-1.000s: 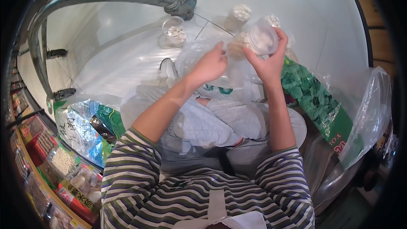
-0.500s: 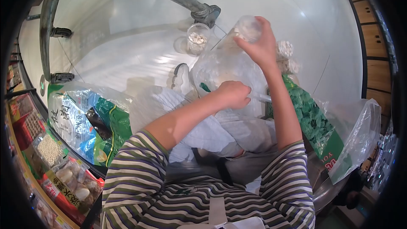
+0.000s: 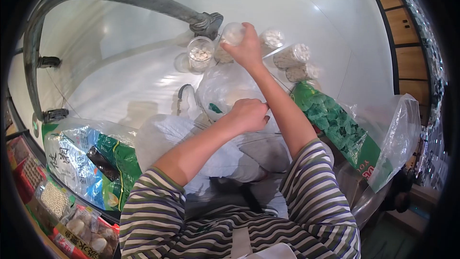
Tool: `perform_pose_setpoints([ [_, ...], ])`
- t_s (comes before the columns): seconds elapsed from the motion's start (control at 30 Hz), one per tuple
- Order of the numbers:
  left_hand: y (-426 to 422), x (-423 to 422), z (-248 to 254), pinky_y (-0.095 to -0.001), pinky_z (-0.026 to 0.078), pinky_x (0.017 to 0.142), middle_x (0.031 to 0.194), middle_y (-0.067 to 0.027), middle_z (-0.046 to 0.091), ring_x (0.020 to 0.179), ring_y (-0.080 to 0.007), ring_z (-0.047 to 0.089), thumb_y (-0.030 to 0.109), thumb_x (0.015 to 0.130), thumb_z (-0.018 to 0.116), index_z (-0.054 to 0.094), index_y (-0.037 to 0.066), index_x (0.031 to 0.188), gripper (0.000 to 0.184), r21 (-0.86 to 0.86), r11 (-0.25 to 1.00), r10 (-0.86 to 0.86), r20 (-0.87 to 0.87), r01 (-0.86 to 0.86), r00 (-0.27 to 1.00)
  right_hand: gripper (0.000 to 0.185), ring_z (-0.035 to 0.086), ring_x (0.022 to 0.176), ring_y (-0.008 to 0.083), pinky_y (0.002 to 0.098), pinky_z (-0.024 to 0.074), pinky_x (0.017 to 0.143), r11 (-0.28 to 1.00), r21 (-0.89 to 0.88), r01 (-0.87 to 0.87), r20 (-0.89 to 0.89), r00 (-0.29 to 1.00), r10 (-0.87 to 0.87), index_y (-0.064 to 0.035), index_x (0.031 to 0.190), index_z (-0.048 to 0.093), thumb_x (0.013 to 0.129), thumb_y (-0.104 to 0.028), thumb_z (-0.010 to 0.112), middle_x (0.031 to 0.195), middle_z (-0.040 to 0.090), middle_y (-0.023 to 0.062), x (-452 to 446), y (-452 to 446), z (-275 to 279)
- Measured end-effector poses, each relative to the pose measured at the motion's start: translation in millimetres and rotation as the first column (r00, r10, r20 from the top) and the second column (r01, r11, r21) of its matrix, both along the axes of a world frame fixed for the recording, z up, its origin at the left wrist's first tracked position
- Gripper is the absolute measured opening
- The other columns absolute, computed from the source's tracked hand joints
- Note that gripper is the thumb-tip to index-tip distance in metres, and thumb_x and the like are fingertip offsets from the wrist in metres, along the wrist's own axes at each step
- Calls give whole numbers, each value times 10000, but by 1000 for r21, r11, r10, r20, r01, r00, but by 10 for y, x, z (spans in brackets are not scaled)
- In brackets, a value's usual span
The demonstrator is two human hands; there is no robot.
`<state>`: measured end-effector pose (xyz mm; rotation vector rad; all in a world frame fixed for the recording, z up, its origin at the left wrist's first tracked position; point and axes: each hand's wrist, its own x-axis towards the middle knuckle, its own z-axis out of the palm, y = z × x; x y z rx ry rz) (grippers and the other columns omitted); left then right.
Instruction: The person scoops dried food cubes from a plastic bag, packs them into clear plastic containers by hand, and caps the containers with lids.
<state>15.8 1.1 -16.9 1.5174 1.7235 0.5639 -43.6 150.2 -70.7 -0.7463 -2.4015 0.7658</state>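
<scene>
Jar (image 3: 233, 33) nearer the caster (image 3: 207, 25), right fingers (image 3: 248, 29) around it; left fingers (image 3: 262, 109) curled, hold unclear.

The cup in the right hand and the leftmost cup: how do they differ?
The right hand grips the held cup; the leftmost cup stands untouched. The held cup is partly hidden by that hand, while the leftmost cup's top is unobstructed. Both are clear, with pale contents.
</scene>
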Motion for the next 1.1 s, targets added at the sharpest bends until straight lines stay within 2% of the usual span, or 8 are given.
perform_pose_setpoints([
  [0.2,-40,7,-34,-472,550,808,905,-201,704,899,-379,685,246,901,625,667,27,1136,324,25,1000,6,-53,-4,999,883,473,1306,408,452,437,1056,996,-48,-72,-9,997,72,38,1411,400,713,-270,845,1432,421,300,36,18,38],
  [0.27,-53,10,-104,-471,551,801,892,-198,702,892,-378,686,249,900,627,665,25,1119,315,39,999,13,-77,-10,997,847,418,1361,412,477,403,1096,979,169,-116,63,992,107,-12,1450,388,750,-244,805,1492,357,285,117,-33,162],
  [0.43,-48,17,-115,-482,549,782,880,-194,697,885,-386,683,248,895,640,653,21,1034,266,59,998,4,-115,3,993,711,383,1378,438,494,363,1139,943,235,-236,12,971,240,-67,1414,482,773,-232,740,1480,395,270,609,395,490],
  [0.5,-43,14,-124,-484,548,780,875,-193,696,884,-388,682,247,896,639,650,22,1020,256,68,998,12,-105,-5,994,665,376,1385,433,493,357,1144,962,254,-97,52,995,86,-83,1384,523,769,-222,736,1472,414,262,854,748,552],
  [0.6,-34,19,-147,-486,546,782,875,-192,694,890,-388,680,247,901,634,647,24,1006,246,81,997,22,-97,-14,995,667,422,1346,448,489,389,1119,912,409,-26,166,985,-46,-95,1385,527,766,-223,739,1476,420,249,1229,1263,500],
  [0.67,-30,13,-142,-485,546,784,880,-191,694,897,-386,680,249,906,629,646,26,1007,245,81,997,25,-101,-17,995,679,506,1263,437,468,454,1051,987,148,-63,493,870,-18,-112,1388,533,759,-234,757,1424,478,236,1362,1472,432],
  [0.97,-9,-29,-75,-482,539,803,941,-173,700,923,-373,677,248,919,609,651,33,1066,264,23,1000,13,-117,-11,993,589,624,1046,364,441,523,910,936,331,-117,425,905,-37,-115,1299,641,768,-336,767,1164,623,191,1373,1234,952],
  [1.1,35,-60,200,-454,542,812,979,-146,695,930,-356,675,355,851,700,647,45,1119,413,117,965,247,-96,-236,964,562,650,982,351,433,525,851,957,283,-58,361,931,-50,-93,1291,648,793,-333,749,1114,640,188,1653,730,1630],
])
